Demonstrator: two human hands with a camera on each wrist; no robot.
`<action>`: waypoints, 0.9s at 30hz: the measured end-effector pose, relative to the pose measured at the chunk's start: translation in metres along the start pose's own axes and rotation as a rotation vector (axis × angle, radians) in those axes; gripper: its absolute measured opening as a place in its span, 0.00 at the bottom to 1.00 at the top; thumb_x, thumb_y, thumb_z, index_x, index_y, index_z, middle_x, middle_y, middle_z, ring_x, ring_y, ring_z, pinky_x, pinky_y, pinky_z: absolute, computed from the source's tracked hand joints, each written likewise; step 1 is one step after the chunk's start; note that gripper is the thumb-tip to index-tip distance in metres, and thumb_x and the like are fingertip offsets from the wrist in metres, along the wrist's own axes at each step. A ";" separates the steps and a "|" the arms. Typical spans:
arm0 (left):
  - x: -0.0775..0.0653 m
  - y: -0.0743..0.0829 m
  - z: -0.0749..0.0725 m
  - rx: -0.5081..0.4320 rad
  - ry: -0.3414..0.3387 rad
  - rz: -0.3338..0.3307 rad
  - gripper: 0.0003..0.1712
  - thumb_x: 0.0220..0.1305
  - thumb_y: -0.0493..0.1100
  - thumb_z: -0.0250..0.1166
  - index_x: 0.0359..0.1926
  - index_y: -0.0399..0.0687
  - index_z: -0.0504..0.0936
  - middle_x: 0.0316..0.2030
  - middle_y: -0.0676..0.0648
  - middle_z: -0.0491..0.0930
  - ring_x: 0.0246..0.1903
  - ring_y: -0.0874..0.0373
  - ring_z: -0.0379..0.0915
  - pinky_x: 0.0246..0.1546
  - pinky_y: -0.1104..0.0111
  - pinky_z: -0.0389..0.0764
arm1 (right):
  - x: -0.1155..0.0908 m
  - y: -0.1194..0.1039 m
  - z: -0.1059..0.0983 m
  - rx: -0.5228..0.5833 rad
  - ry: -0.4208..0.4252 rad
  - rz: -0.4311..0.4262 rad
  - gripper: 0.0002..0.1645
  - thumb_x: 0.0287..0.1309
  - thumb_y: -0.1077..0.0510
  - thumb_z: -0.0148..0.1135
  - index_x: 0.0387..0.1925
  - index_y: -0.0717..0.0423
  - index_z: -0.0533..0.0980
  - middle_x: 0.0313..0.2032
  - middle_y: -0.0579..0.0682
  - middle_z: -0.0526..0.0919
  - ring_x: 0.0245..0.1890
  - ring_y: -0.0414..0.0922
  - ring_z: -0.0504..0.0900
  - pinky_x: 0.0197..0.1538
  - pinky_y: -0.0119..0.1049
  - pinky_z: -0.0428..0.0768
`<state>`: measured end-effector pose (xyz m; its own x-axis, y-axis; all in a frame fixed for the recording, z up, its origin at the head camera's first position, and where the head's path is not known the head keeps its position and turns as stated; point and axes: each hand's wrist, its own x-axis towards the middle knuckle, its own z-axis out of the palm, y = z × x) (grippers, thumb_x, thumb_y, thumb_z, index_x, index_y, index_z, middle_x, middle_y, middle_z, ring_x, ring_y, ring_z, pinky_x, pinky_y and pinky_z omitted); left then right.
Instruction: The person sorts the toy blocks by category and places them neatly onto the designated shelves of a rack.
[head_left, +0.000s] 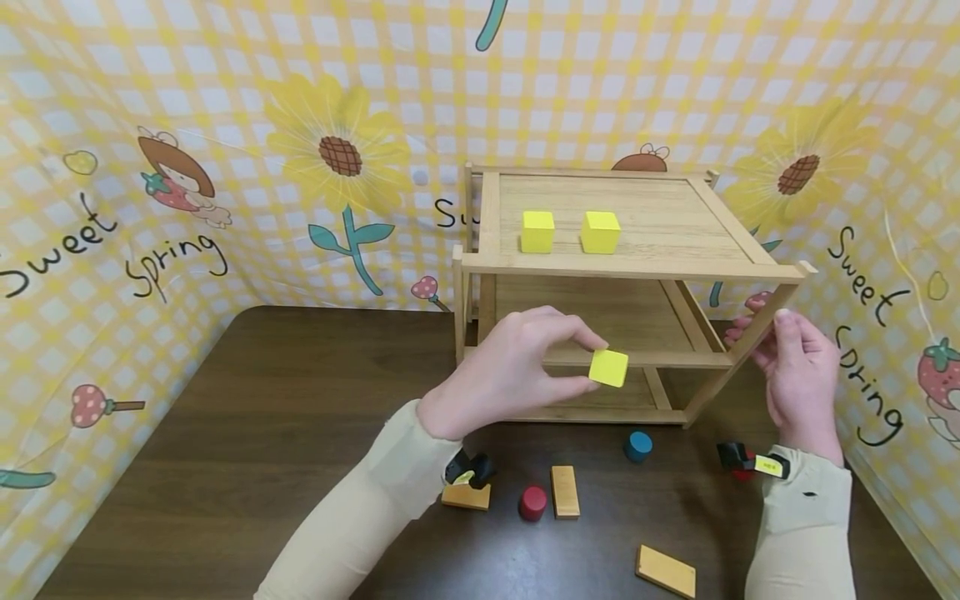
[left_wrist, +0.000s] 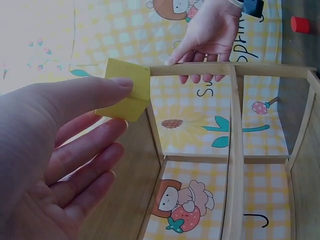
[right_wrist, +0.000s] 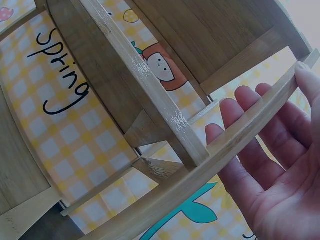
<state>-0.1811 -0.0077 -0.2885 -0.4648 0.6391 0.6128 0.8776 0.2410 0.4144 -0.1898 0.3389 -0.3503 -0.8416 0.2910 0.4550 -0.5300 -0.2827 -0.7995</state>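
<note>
In the head view my left hand (head_left: pixel 521 367) pinches a yellow cube (head_left: pixel 609 367) between thumb and fingers, in front of a wooden three-tier shelf (head_left: pixel 637 270). The same cube (left_wrist: pixel 131 92) shows up close in the left wrist view, the other fingers loosely bent below it. My right hand (head_left: pixel 802 375) grips the front right post (head_left: pixel 757 325) of the shelf. From the right wrist its thumb lies on one side of the post (right_wrist: pixel 240 135) and the fingers reach round the other. Two more yellow cubes, a left one (head_left: pixel 537 232) and a right one (head_left: pixel 601 232), sit on the top board.
On the dark table (head_left: pixel 247 433) lie a blue cylinder (head_left: pixel 638 447), a red cylinder (head_left: pixel 532 503), and wooden blocks: one upright in view (head_left: pixel 566 492), one at the front (head_left: pixel 666 572), one by the left wrist (head_left: pixel 467 497). Another red piece is partly hidden by the right wrist camera. Patterned cloth surrounds the table.
</note>
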 end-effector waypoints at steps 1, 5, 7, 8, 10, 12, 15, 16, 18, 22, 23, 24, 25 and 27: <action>0.001 0.000 0.000 -0.005 0.009 0.006 0.18 0.54 0.38 0.80 0.46 0.47 0.86 0.43 0.55 0.86 0.41 0.66 0.76 0.42 0.72 0.78 | 0.000 0.000 0.000 -0.001 0.001 -0.003 0.25 0.75 0.58 0.56 0.53 0.83 0.74 0.46 0.63 0.80 0.35 0.51 0.86 0.43 0.39 0.86; 0.005 0.002 0.002 -0.020 0.036 0.024 0.18 0.55 0.38 0.80 0.46 0.46 0.86 0.42 0.55 0.86 0.42 0.67 0.76 0.42 0.76 0.76 | 0.000 0.002 0.000 0.005 -0.004 -0.011 0.26 0.75 0.58 0.56 0.53 0.84 0.73 0.46 0.63 0.80 0.35 0.52 0.86 0.43 0.39 0.86; 0.007 0.003 0.002 -0.022 0.047 0.031 0.17 0.56 0.38 0.79 0.46 0.46 0.86 0.43 0.55 0.86 0.43 0.67 0.77 0.44 0.77 0.75 | 0.000 0.002 0.000 0.008 -0.007 -0.013 0.25 0.75 0.58 0.56 0.52 0.84 0.73 0.46 0.63 0.80 0.35 0.52 0.86 0.42 0.40 0.86; 0.009 0.004 0.002 -0.021 0.052 0.033 0.17 0.56 0.38 0.79 0.46 0.46 0.86 0.43 0.54 0.87 0.43 0.66 0.77 0.45 0.77 0.75 | 0.000 0.002 0.000 0.010 -0.009 -0.013 0.25 0.75 0.58 0.56 0.52 0.84 0.74 0.46 0.63 0.80 0.35 0.52 0.86 0.42 0.40 0.86; 0.012 0.006 0.002 -0.018 0.060 0.036 0.17 0.56 0.38 0.79 0.46 0.46 0.86 0.43 0.54 0.86 0.44 0.66 0.77 0.47 0.77 0.74 | 0.000 0.002 0.000 0.012 -0.010 -0.012 0.24 0.75 0.59 0.56 0.52 0.83 0.75 0.46 0.63 0.80 0.34 0.52 0.86 0.42 0.40 0.87; 0.016 0.007 0.002 -0.012 0.068 0.039 0.17 0.56 0.39 0.79 0.47 0.45 0.86 0.44 0.54 0.86 0.45 0.66 0.78 0.48 0.77 0.74 | 0.000 0.002 0.000 0.009 -0.008 -0.011 0.23 0.75 0.58 0.56 0.51 0.81 0.76 0.46 0.63 0.80 0.34 0.52 0.86 0.42 0.40 0.87; 0.023 0.010 0.000 -0.003 0.072 0.040 0.18 0.57 0.39 0.79 0.48 0.45 0.85 0.46 0.53 0.86 0.47 0.65 0.78 0.50 0.78 0.72 | 0.000 0.002 0.000 0.003 -0.006 -0.008 0.23 0.75 0.58 0.56 0.51 0.80 0.76 0.47 0.64 0.80 0.35 0.52 0.86 0.42 0.39 0.87; 0.025 0.011 0.000 -0.004 0.071 0.040 0.18 0.57 0.39 0.78 0.48 0.45 0.85 0.46 0.52 0.86 0.47 0.65 0.78 0.51 0.78 0.72 | 0.000 0.002 0.000 0.001 -0.005 -0.009 0.22 0.75 0.58 0.57 0.51 0.80 0.77 0.47 0.64 0.80 0.34 0.52 0.86 0.42 0.39 0.87; 0.029 0.013 -0.001 -0.004 0.068 0.032 0.18 0.58 0.39 0.78 0.49 0.44 0.85 0.47 0.52 0.86 0.49 0.65 0.78 0.53 0.78 0.71 | 0.000 0.002 0.000 0.000 -0.006 -0.009 0.22 0.75 0.58 0.56 0.51 0.80 0.77 0.47 0.64 0.80 0.34 0.52 0.86 0.42 0.39 0.87; 0.038 0.015 -0.001 -0.021 0.062 0.030 0.18 0.59 0.38 0.77 0.50 0.43 0.85 0.48 0.51 0.85 0.51 0.65 0.77 0.56 0.79 0.69 | 0.001 0.003 0.000 -0.002 -0.009 -0.008 0.23 0.75 0.58 0.56 0.51 0.81 0.76 0.46 0.63 0.80 0.34 0.52 0.86 0.42 0.39 0.87; 0.041 0.015 -0.001 -0.026 0.062 0.032 0.18 0.60 0.38 0.76 0.50 0.42 0.85 0.49 0.50 0.85 0.52 0.65 0.77 0.57 0.79 0.69 | 0.001 0.003 0.000 -0.002 -0.007 -0.007 0.23 0.75 0.58 0.56 0.51 0.81 0.76 0.46 0.63 0.80 0.34 0.52 0.86 0.42 0.39 0.87; 0.044 0.015 -0.001 -0.032 0.063 0.039 0.18 0.60 0.38 0.76 0.50 0.42 0.85 0.49 0.50 0.85 0.52 0.65 0.77 0.58 0.78 0.68 | 0.001 0.003 0.000 -0.004 -0.006 -0.008 0.23 0.75 0.58 0.56 0.51 0.81 0.76 0.46 0.63 0.80 0.34 0.52 0.86 0.42 0.39 0.87; 0.047 0.015 0.000 -0.036 0.066 0.048 0.18 0.60 0.38 0.76 0.50 0.41 0.85 0.49 0.49 0.85 0.53 0.65 0.77 0.58 0.78 0.68 | 0.001 0.003 0.000 -0.006 -0.004 -0.008 0.24 0.75 0.58 0.56 0.51 0.82 0.75 0.46 0.63 0.80 0.34 0.52 0.86 0.42 0.39 0.87; 0.054 0.015 0.000 -0.046 0.075 0.074 0.18 0.60 0.38 0.76 0.50 0.40 0.84 0.49 0.48 0.85 0.53 0.65 0.77 0.59 0.78 0.68 | 0.000 0.003 0.000 -0.010 -0.001 -0.009 0.25 0.75 0.58 0.56 0.52 0.83 0.74 0.45 0.63 0.80 0.34 0.51 0.86 0.42 0.39 0.87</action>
<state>-0.1925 0.0306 -0.2495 -0.4081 0.5971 0.6907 0.9043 0.1606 0.3955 -0.1916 0.3382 -0.3522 -0.8371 0.2923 0.4623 -0.5362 -0.2714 -0.7993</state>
